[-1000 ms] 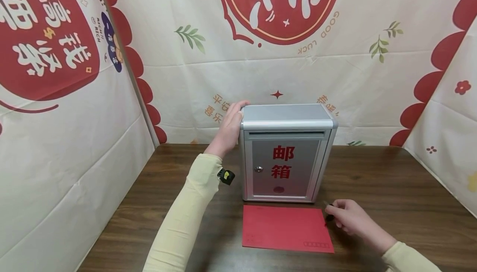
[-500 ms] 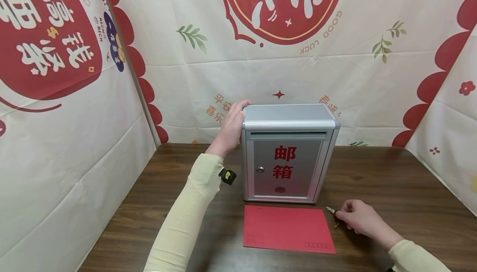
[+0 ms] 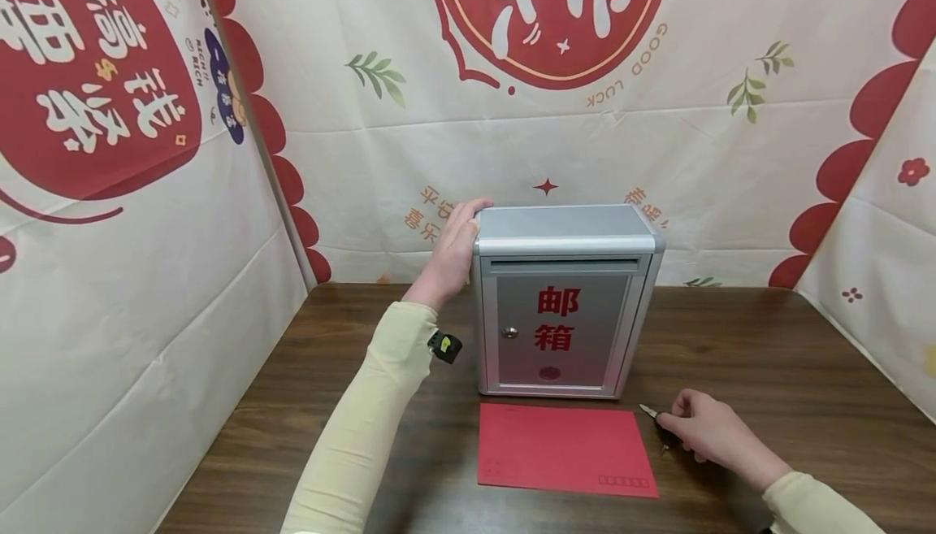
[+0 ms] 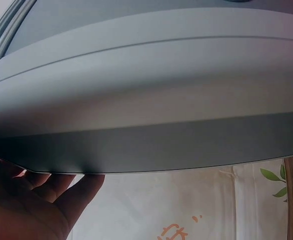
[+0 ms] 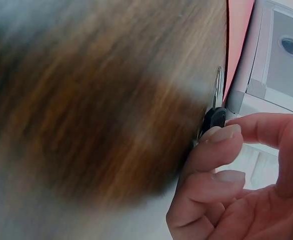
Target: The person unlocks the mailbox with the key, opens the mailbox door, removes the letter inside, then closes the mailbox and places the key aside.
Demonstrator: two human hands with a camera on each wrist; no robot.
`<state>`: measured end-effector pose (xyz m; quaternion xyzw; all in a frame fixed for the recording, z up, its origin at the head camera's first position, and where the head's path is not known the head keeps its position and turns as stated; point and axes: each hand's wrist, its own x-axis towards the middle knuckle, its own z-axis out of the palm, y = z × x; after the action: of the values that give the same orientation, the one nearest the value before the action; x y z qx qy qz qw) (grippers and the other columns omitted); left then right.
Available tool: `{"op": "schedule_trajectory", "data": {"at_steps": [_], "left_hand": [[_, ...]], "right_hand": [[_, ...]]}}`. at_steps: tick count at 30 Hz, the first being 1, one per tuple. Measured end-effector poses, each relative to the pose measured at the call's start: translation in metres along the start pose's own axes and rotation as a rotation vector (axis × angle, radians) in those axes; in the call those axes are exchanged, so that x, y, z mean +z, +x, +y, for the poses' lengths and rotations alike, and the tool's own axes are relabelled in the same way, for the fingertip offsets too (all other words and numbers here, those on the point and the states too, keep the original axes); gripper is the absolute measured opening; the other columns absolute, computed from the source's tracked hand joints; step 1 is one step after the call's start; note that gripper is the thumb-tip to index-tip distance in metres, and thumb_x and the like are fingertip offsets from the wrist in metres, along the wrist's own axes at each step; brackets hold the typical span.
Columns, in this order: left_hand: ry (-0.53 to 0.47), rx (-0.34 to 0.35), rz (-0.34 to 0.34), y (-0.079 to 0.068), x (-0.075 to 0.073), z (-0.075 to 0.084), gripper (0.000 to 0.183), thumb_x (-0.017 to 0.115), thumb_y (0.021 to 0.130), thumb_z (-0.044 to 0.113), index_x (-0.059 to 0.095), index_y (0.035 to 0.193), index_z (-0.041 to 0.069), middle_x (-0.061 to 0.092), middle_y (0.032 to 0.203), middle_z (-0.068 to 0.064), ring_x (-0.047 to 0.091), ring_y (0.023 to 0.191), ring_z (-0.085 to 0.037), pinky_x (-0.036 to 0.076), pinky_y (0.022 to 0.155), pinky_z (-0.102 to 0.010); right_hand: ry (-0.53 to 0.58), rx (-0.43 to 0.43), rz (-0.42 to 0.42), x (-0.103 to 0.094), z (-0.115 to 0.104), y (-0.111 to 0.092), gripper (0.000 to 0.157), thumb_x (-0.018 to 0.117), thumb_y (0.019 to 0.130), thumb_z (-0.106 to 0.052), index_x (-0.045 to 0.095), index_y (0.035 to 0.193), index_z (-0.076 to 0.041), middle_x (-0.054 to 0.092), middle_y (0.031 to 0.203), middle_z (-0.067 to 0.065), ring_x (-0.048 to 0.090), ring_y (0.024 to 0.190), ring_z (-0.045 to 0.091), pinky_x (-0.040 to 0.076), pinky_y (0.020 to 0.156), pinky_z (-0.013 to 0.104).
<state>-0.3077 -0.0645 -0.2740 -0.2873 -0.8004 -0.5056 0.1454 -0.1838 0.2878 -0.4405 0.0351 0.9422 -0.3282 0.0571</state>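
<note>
A silver metal mailbox (image 3: 561,331) with red characters and a small lock (image 3: 509,332) on its door stands upright on the table. My left hand (image 3: 448,258) holds its upper left side. In the left wrist view the fingers (image 4: 81,195) reach round the box's back edge, and their tips are hidden. Before the box lies a flat red envelope (image 3: 563,449). Just right of the envelope my right hand (image 3: 712,430) pinches the black head of a key (image 5: 216,117) between thumb and fingers. The key's metal blade (image 3: 647,411) points toward the box.
The dark wooden table (image 3: 351,306) carries the box and envelope. White cloth with red prints (image 3: 468,152) hangs behind and at both sides. A small metallic piece (image 3: 665,447) shows below the right hand. A black wrist device (image 3: 444,346) sits on the left wrist.
My right hand has moved slightly right, away from the envelope, and the key's blade now shows clearly. My left hand stays on the mailbox, which has not moved.
</note>
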Motion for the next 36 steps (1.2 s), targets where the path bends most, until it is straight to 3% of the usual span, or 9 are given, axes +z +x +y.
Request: {"op": "schedule_trajectory", "data": {"at_steps": [20,25,31,36], "left_hand": [[-0.005,-0.028,-0.034,-0.003,-0.004,0.003,0.053,0.023,0.098,0.025,0.035,0.147,0.009,0.035,0.146,-0.002,0.031,0.132,-0.012,0.023,0.109,-0.037],[-0.016,-0.047,-0.060,-0.005,-0.007,0.005,0.054,0.023,0.100,0.028,0.030,0.150,0.011,0.029,0.151,0.001,0.023,0.137,-0.009,0.019,0.111,-0.035],[-0.028,-0.066,-0.081,-0.008,-0.013,0.007,0.056,0.020,0.102,0.038,0.019,0.153,0.015,0.017,0.157,0.007,0.010,0.141,-0.006,0.010,0.113,-0.033],[0.045,-0.062,-0.056,-0.019,-0.025,0.009,0.057,0.023,0.102,0.044,0.018,0.154,0.020,0.014,0.157,0.008,0.007,0.142,-0.008,0.009,0.113,-0.038]], "right_hand": [[-0.013,0.000,-0.019,0.001,-0.003,-0.005,0.023,0.061,0.088,-0.027,0.051,0.087,-0.006,0.051,0.059,0.005,0.051,0.048,0.018,0.045,0.046,0.033],[-0.088,-0.018,-0.040,-0.004,-0.008,-0.008,0.027,0.061,0.088,-0.031,0.054,0.091,-0.005,0.054,0.061,0.006,0.051,0.051,0.018,0.043,0.049,0.033],[-0.246,-0.131,0.058,-0.013,-0.026,-0.013,0.043,0.063,0.087,-0.036,0.059,0.111,0.000,0.064,0.088,0.006,0.057,0.073,0.018,0.045,0.057,0.040],[-0.300,-0.243,0.186,-0.013,-0.049,-0.026,0.052,0.066,0.086,-0.037,0.058,0.119,0.001,0.062,0.107,0.020,0.061,0.094,0.036,0.049,0.064,0.053]]}}
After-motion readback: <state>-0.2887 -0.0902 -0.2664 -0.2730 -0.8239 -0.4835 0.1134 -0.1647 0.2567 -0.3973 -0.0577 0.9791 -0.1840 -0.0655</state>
